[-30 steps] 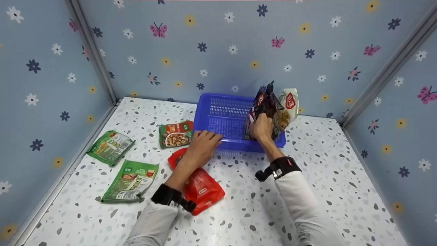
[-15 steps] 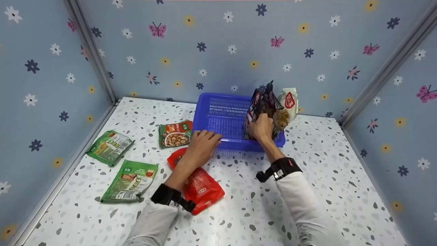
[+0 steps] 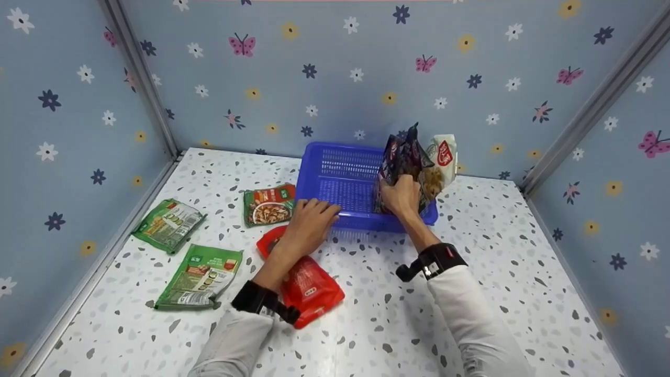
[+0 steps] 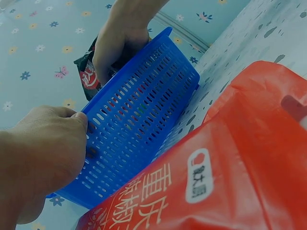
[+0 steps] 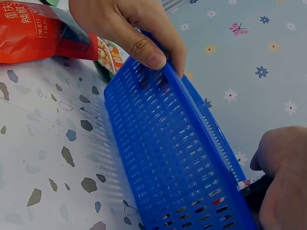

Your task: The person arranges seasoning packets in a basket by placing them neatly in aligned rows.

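My left hand [image 3: 310, 228] grips the front-left rim of the blue basket [image 3: 361, 221], thumb outside and fingers over the edge, as the right wrist view shows. Inside the basket's right end, my right hand [image 3: 402, 196] holds a dark snack packet [image 3: 400, 154] that stands upright; its lower part is hidden by the hand and rim. A white packet [image 3: 444, 159] with a red label leans behind it at the right. Under my left forearm lies a red packet [image 3: 314, 288] of dried chilis, also large in the left wrist view.
Left of the basket lies a green and red packet [image 3: 269, 205] with a food picture. Further left are two green packets, one near the wall [image 3: 170, 225] and one closer [image 3: 201, 277]. Patterned walls [image 3: 335, 78] enclose the speckled table [image 3: 497, 293] at the back and sides.
My right thumb has lifted out a little to the left along the dark packet, and the right wrist has shifted slightly right. The left hand and the basket stay where they were.
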`<state>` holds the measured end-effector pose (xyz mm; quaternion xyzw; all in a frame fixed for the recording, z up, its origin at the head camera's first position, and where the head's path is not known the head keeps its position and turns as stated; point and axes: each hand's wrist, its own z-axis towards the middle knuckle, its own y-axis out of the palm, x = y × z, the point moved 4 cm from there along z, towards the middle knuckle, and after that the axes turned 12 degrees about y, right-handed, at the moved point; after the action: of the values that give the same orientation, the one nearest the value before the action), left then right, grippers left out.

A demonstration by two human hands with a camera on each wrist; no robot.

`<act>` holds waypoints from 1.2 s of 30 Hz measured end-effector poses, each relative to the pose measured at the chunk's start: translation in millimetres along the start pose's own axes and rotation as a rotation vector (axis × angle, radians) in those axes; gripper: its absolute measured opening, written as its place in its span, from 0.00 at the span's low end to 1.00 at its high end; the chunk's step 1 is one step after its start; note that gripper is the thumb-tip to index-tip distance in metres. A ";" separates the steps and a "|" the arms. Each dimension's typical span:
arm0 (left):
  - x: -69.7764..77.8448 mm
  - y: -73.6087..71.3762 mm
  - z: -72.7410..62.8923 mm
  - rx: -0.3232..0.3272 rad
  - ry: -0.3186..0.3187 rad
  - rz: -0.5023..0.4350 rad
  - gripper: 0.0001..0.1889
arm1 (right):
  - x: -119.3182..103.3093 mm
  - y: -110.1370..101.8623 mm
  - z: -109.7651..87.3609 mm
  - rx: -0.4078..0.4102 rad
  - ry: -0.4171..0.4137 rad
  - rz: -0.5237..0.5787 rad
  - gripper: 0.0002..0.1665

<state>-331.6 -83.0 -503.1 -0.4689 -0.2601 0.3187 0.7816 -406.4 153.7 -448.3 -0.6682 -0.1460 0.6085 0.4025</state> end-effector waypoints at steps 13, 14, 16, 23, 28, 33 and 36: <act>0.8 0.2 0.4 0.014 0.010 -0.002 0.18 | 2.6 -1.8 -1.5 0.006 -0.008 0.012 0.34; 0.9 0.1 0.5 0.017 0.012 -0.002 0.18 | 2.6 -2.2 -1.3 0.009 -0.009 0.015 0.34; 1.2 -0.3 0.4 0.022 0.014 -0.002 0.18 | 2.3 -3.5 -1.6 0.014 -0.011 0.024 0.36; 0.8 -1.4 1.1 0.035 0.011 -0.003 0.17 | -0.2 -8.0 -2.7 0.006 -0.001 0.056 0.43; 0.2 -1.2 1.7 0.032 0.006 0.011 0.17 | -1.1 -12.2 -5.4 0.010 -0.014 0.070 0.44; 0.3 -0.4 1.2 0.033 0.017 0.014 0.17 | -1.7 -17.6 -10.5 0.021 -0.040 0.068 0.42; 0.3 0.2 1.1 0.036 0.019 0.013 0.17 | -1.6 -21.1 -14.1 0.033 -0.055 0.052 0.40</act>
<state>-332.1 -82.1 -502.8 -0.4596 -0.2441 0.3239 0.7901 -387.4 160.8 -433.1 -0.6481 -0.1298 0.6391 0.3933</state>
